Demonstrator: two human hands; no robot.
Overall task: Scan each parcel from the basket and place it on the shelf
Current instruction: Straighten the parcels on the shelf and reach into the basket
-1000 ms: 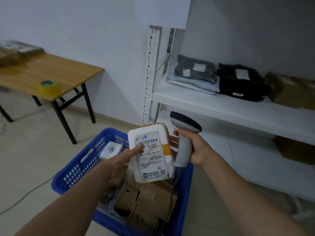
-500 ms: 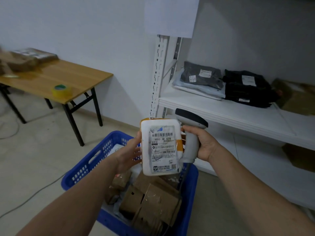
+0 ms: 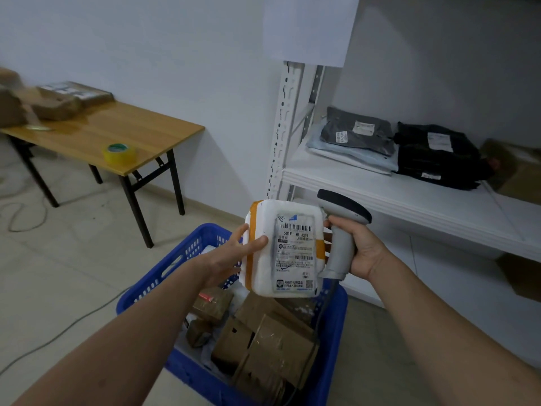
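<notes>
My left hand (image 3: pixel 234 256) grips the left edge of a white foam parcel (image 3: pixel 263 276) with orange tape and a barcode label facing me. It is held upright above the blue basket (image 3: pixel 164 273). My right hand (image 3: pixel 360 247) grips the handle of a grey barcode scanner (image 3: pixel 339 230), whose head sits just behind the parcel's right edge. Several brown cardboard parcels (image 3: pixel 272 344) lie in the basket. The white shelf (image 3: pixel 395 194) stands to the right, holding a grey bag (image 3: pixel 357 133) and a black bag (image 3: pixel 439 156).
A wooden table (image 3: pixel 117 133) at the left carries a yellow tape roll (image 3: pixel 119 153) and brown packages (image 3: pixel 55 104). Cables (image 3: pixel 26 212) run over the tiled floor. Brown boxes (image 3: pixel 518 171) sit at the shelf's right, on this level and below.
The parcel and the scanner have risen above the basket and come closer to the shelf. The parcel has turned more upright, and my left thumb now lies on its front.
</notes>
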